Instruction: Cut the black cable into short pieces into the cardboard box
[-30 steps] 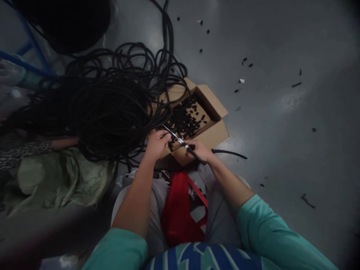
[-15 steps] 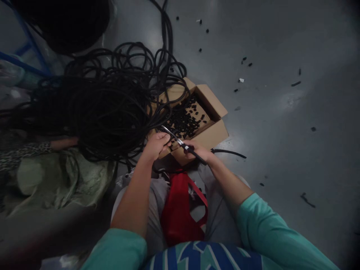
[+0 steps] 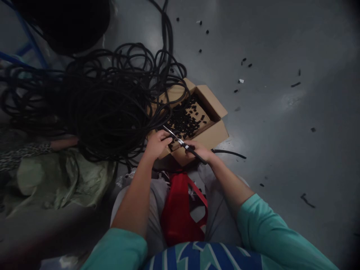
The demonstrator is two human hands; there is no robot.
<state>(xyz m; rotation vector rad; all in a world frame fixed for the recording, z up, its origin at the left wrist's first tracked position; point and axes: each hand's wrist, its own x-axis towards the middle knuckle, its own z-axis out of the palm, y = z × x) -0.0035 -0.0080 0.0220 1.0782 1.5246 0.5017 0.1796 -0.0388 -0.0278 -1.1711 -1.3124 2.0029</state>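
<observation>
My right hand (image 3: 198, 150) is closed round the black handles of a pair of scissors (image 3: 180, 141). Their long metal blades point up and to the left, over the near edge of an open cardboard box (image 3: 212, 133). Close to the left of the blades is my left hand (image 3: 156, 144), its fingers curled and the thumb near the forefinger. Whatever lies between those fingers is dark and too hard to make out. Many short black cut pieces (image 3: 182, 122) lie inside the box. Loops of black cable or tubing (image 3: 112, 108) spill over its left side.
Another person's forearm (image 3: 64, 143) reaches into the tangle from the left, above a greenish sack (image 3: 59, 180). A red bag or cloth (image 3: 180, 210) hangs between my knees. Black scraps (image 3: 250, 65) are scattered on the grey floor (image 3: 270, 123). Blue bars (image 3: 30, 41) stand at upper left.
My left hand's thumb and forefinger have loosened and moved slightly apart. The scissors have barely moved; their blades look closer together. At far left, the black loops have shifted and spread.
</observation>
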